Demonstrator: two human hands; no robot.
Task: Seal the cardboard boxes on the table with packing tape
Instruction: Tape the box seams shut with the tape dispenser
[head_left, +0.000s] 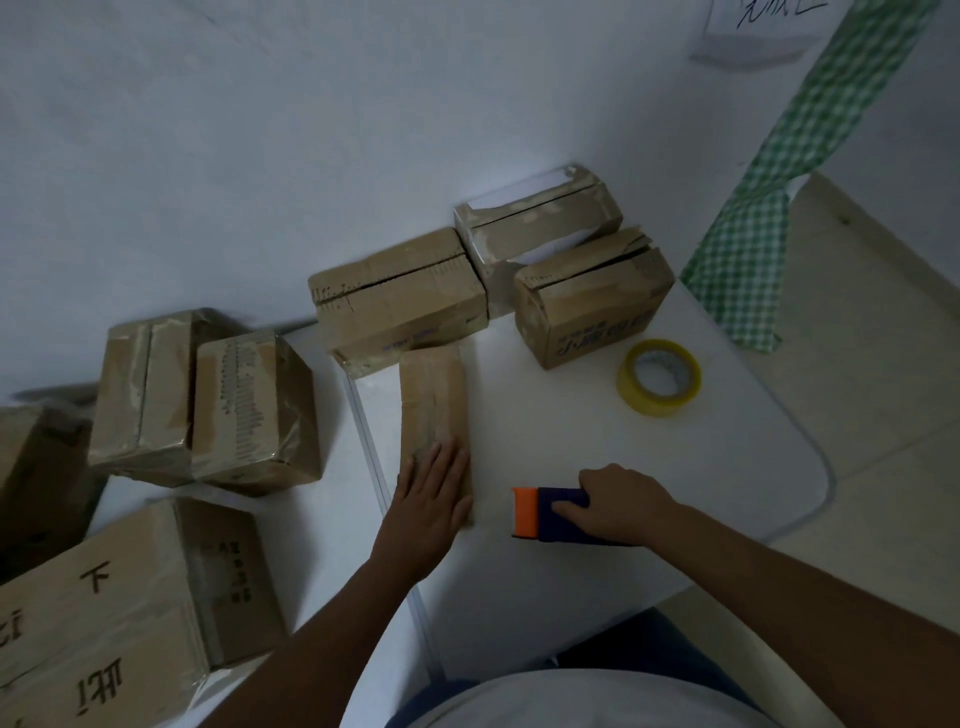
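Because the left hand (434, 491) only lies flat on the near end of the narrow box (435, 415), fingers (447, 462) straight and together, nothing grips it; a sideways pull could slide the box off the worktop's (571, 597) left edge, which runs just beside it. The right hand (621, 501) is wrapped round the purple handle of an orange-tipped cutter (550, 514) near the front edge, its tip pointing toward the left hand, so a hasty stroke might nick those fingers. The tape roll (658, 376) lies toward the right edge, well apart from both hands, untouched. Three unsealed boxes (400, 296) crowd the far edge.
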